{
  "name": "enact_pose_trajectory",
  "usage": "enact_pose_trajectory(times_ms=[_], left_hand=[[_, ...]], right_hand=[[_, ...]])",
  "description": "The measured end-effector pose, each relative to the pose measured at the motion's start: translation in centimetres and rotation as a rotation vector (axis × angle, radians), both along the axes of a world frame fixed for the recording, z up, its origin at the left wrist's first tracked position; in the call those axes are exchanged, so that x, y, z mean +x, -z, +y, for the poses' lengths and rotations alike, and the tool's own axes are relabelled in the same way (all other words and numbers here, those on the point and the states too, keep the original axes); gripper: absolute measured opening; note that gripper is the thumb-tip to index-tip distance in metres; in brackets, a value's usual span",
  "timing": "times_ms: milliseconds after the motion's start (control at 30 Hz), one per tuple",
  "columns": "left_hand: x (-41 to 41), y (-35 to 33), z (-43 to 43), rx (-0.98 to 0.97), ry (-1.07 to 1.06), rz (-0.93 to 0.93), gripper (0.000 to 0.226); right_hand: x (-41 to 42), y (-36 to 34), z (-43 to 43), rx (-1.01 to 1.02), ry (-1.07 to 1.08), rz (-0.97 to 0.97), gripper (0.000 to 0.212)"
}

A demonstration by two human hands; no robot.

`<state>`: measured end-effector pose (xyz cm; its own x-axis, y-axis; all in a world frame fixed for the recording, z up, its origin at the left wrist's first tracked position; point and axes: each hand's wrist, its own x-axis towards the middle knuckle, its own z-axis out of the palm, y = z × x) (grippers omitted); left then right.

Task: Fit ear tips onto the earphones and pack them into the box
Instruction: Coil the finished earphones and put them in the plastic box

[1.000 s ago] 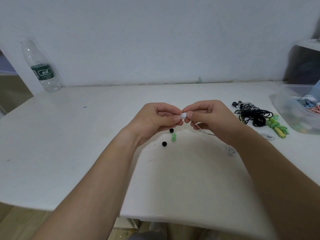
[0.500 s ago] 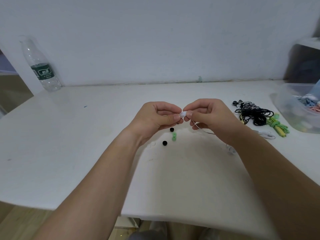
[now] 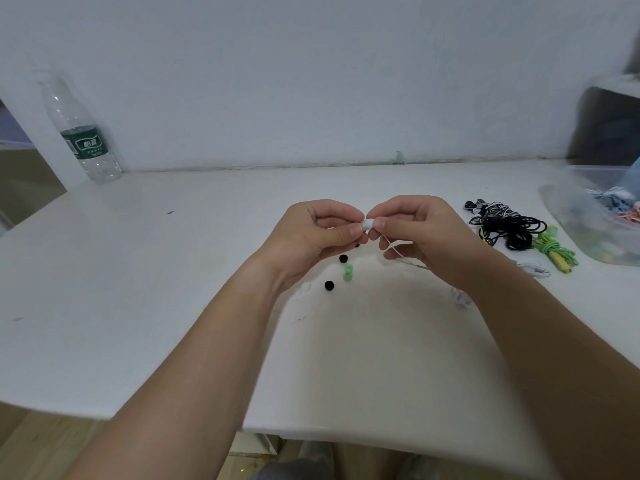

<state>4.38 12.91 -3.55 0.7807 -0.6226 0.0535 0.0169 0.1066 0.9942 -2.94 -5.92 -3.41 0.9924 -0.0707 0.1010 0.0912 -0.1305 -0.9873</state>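
Left of the green ear tips (image 3: 347, 273) the tabletop (image 3: 156, 289) lies bare out to the bottle (image 3: 81, 133) at the wall. Just beside them sit black ear tips (image 3: 329, 285). Directly above, the left hand (image 3: 311, 233) and right hand (image 3: 422, 233) meet on a white earphone (image 3: 367, 224). Its cable (image 3: 405, 262) trails right toward the black cable bundle (image 3: 505, 228), green cable (image 3: 554, 251) and clear box (image 3: 595, 220).

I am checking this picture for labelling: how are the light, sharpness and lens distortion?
Head view: dim, soft light, no glare; a faint shadow on the table under the left hand and right hand; the wide lens leans the water bottle; the clear box at right is blurred; the white ear tip and white earphone are small but sharp enough.
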Motion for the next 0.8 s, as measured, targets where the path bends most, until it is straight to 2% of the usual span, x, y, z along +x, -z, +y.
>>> enact_pose_trajectory(times_ms=[167, 267, 367, 467, 600, 700, 800], left_hand=[[-0.2, 0.0, 0.0, 0.043, -0.018, -0.125, 0.012], [-0.7, -0.1, -0.4, 0.026, 0.016, -0.137, 0.013], [-0.9, -0.1, -1.1, 0.056, -0.048, -0.184, 0.016], [-0.9, -0.1, -1.7, 0.169, -0.121, -0.282, 0.017], [-1.0, -0.4, -2.6, 0.338, -0.177, -0.485, 0.028], [-1.1, 0.1, -3.6, 0.432, -0.212, -0.606, 0.021], [-1.2, 0.3, -5.2, 0.538, -0.223, -0.723, 0.021]], right_hand=[[0.1, 0.0, 0.0, 0.006, 0.05, -0.004, 0.008], [0.0, -0.3, -0.3, 0.005, 0.081, -0.012, 0.005], [-0.3, -0.7, -0.4, -0.034, 0.098, -0.016, 0.002], [-0.6, -1.3, -1.2, -0.227, 0.132, 0.007, 0.008], [-1.6, -3.8, -3.4, -0.618, 0.203, 0.167, 0.022], [-3.1, -4.9, -4.5, -0.845, 0.115, 0.239, 0.025], [-4.9, -4.7, -5.1, -1.001, 0.004, 0.336, 0.04]])
